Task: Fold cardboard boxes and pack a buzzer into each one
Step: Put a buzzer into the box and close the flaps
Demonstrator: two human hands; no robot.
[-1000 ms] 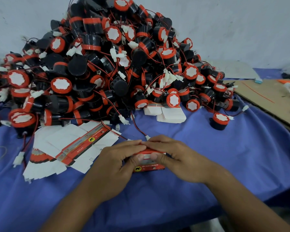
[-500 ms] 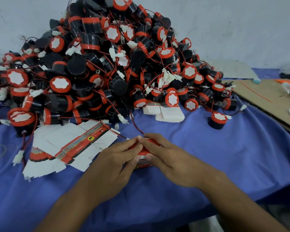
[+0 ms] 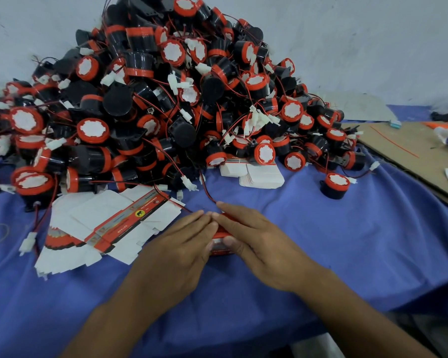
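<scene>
**Fingers (image 3: 192, 224) over a small box (image 3: 223, 250), thumbs shutting it from the front**

Works at a table (image 3: 347, 241) draped in blue, with the near strip left bare to give room for folding. Keeps a tall heap of buzzers (image 3: 166, 99), black with red rims and trailing wires, banked against the wall (image 3: 347, 47) at the back, within easy reach. Leaves a brown cardboard sheet (image 3: 411, 151) off to the right, well apart from the work and seemingly of no use to this step. Stores a fan of flat box blanks (image 3: 109, 223) just beside the left hand (image 3: 176, 246), ready for drawing the next one. Has a short stack of white cards (image 3: 259, 175) at the foot of the heap and a lone buzzer (image 3: 334, 186) standing apart to the right, perhaps next in line.

Holds the box on the cloth between both hands, mostly hidden, with only a red and white sliver of its near face on show. Lays the fingers of the left hand and of the right hand (image 3: 259, 244) nearly straight across its top, tips meeting over the far edge. Sets both thumbs against the near face, pinching the box, probably to hold a flap down. Cannot confirm a buzzer inside, nor trace the red and black wire (image 3: 208, 195) past the right fingertips.
</scene>
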